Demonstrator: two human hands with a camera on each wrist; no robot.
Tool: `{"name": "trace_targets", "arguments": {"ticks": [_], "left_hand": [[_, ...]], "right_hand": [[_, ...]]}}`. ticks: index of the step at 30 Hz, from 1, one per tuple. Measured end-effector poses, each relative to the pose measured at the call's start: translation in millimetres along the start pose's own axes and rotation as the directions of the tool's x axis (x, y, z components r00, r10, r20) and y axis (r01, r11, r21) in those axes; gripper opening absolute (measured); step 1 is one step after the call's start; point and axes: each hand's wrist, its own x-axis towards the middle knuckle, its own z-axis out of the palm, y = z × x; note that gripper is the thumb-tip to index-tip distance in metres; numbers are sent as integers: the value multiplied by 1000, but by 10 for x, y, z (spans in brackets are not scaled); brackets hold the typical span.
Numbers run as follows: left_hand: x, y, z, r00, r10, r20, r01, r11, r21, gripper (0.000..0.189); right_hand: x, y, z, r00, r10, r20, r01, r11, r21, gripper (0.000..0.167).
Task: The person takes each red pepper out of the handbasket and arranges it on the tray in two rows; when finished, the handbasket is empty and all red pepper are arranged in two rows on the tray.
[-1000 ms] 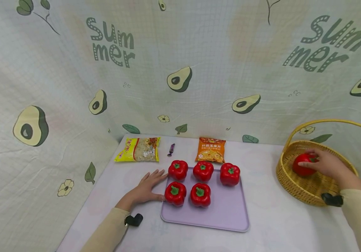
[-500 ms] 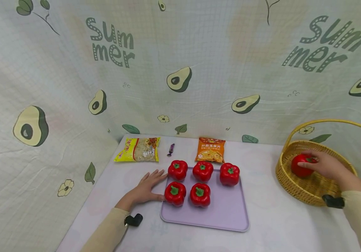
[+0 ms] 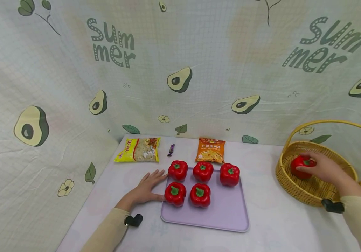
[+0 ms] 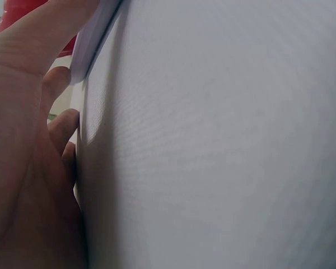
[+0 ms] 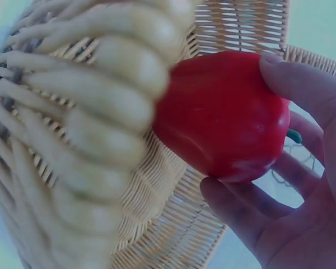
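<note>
My right hand point(image 3: 323, 169) reaches into a yellow wicker basket point(image 3: 309, 194) on the right and grips a red bell pepper point(image 3: 299, 170) by its stem end. In the right wrist view, thumb and fingers curl round the upper part of the pepper point(image 5: 224, 117); the basket's thick rim point(image 5: 117, 106) hides its lower end. My left hand point(image 3: 144, 190) rests on the table with fingers spread, its thumb and a fingertip at the left edge of a lilac tray point(image 3: 224, 215). Several red bell peppers point(image 3: 200, 195) with green stems sit on that tray.
Behind the tray lie a yellow snack bag point(image 3: 145, 150), a small purple wrapped candy point(image 3: 171, 149) and an orange snack packet point(image 3: 210, 150). The basket's tall handle point(image 3: 338, 121) arches over its opening. A patterned cloth point(image 3: 212, 52) stands behind the table.
My right hand and the pepper it grips have shifted slightly left inside the basket. The left hand, tray and its peppers look the same.
</note>
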Motion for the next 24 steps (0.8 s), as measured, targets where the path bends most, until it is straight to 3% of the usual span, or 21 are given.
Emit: {"name": "trace_targets", "arguments": {"ticks": [24], "left_hand": [[10,12,-3,1000,-3,7,3,1000,3,94]], "right_hand": [[-130,-14,92,994,-15,-109,14,1000,-9,75]]}}
